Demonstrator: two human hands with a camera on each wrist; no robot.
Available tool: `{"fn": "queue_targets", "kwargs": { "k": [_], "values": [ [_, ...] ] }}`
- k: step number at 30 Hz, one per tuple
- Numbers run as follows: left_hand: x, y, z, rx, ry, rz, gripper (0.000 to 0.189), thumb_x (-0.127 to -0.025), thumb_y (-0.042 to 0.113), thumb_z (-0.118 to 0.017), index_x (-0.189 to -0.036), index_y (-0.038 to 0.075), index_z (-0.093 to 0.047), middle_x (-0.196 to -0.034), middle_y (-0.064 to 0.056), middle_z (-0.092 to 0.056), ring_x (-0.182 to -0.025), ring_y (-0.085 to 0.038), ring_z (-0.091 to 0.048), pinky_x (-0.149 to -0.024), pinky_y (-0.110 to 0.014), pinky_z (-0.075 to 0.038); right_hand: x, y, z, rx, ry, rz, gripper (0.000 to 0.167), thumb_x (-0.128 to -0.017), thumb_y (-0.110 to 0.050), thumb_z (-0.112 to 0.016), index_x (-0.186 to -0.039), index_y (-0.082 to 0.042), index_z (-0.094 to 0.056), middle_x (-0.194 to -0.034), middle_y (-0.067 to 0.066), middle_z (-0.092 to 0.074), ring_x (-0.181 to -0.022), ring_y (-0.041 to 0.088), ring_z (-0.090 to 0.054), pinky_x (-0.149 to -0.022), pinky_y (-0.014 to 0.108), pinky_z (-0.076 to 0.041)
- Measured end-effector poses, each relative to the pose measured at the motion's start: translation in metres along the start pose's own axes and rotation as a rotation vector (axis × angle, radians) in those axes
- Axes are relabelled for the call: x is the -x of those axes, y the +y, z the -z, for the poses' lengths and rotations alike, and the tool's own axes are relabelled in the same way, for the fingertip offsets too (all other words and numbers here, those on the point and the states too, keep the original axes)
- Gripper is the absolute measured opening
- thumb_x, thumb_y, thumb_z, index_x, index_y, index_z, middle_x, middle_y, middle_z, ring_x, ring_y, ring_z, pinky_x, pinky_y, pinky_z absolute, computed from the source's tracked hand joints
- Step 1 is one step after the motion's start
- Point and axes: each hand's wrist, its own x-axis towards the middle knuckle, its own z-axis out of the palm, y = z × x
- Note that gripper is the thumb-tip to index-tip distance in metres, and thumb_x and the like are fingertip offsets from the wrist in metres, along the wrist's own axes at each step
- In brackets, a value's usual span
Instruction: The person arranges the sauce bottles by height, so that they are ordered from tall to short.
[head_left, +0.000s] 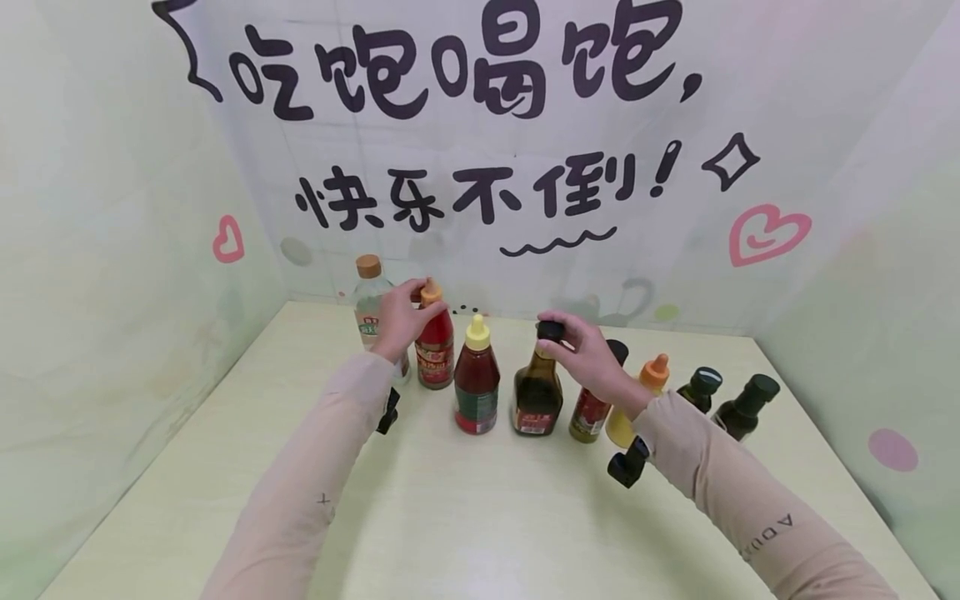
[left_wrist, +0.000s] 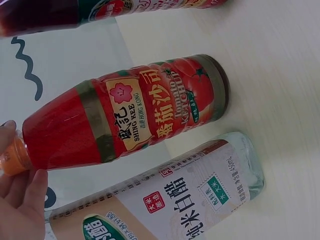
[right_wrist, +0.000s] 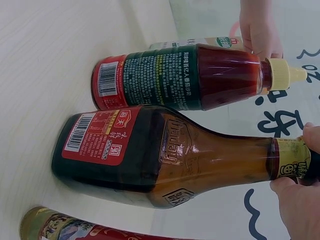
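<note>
My left hand (head_left: 399, 323) pinches the orange cap of a red tomato ketchup bottle (head_left: 435, 354), which stands upright toward the back left of the table. In the left wrist view, thumb and fingers are around the cap of that ketchup bottle (left_wrist: 125, 115). With my right hand (head_left: 592, 360) I grip the black cap and neck of a brown soy sauce bottle (head_left: 537, 396). Its red label and barcode show in the right wrist view. Between the two held bottles stands a dark red sauce bottle (head_left: 477, 392) with a yellow nozzle cap, touched by neither hand.
A clear white vinegar bottle (head_left: 367, 293) with a brown cap stands left of the ketchup, partly behind my left hand. Right of the soy sauce are a red-labelled bottle (head_left: 590, 414), a yellow bottle (head_left: 620, 427) with an orange nozzle and two dark bottles. A printed cloth wall (head_left: 465, 275) rises behind.
</note>
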Motion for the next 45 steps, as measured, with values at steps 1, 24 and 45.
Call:
{"fn": "queue_targets", "kwargs": {
  "k": [1, 24, 45],
  "values": [
    [0.0000, 0.0007, -0.0002, 0.000, 0.001, 0.003, 0.050, -0.079, 0.022, -0.067, -0.123, 0.004, -0.051, -0.110, -0.011, -0.058, -0.099, -0.021, -0.053, -0.084, -0.033, -0.044, 0.0003, -0.0003, 0.0002, 0.000, 0.001, -0.001, 0.039, -0.086, -0.011, -0.058, -0.123, -0.005, -0.047, -0.125, 0.017, -0.046, -0.116, 0.026, -0.044, -0.086, 0.042, -0.042],
    [0.0008, 0.0061, 0.0027, -0.010, -0.055, 0.045, 0.048, -0.085, 0.018, -0.060, -0.127, 0.003, -0.044, -0.119, -0.014, -0.052, -0.105, -0.024, -0.049, -0.088, -0.035, -0.042, 0.0000, 0.0011, -0.0018, -0.013, 0.021, 0.027, 0.037, -0.086, -0.007, -0.057, -0.122, -0.003, -0.047, -0.124, 0.018, -0.047, -0.116, 0.026, -0.044, -0.087, 0.038, -0.042],
    [-0.0005, 0.0039, 0.0013, 0.024, -0.090, 0.046, 0.052, -0.085, 0.011, -0.059, -0.131, 0.003, -0.037, -0.127, -0.016, -0.045, -0.114, -0.026, -0.043, -0.090, -0.035, -0.041, 0.0009, 0.0015, -0.0015, 0.002, 0.017, 0.020, 0.038, -0.086, -0.009, -0.057, -0.123, -0.005, -0.047, -0.125, 0.017, -0.047, -0.116, 0.026, -0.044, -0.088, 0.042, -0.041]
  ]
}}
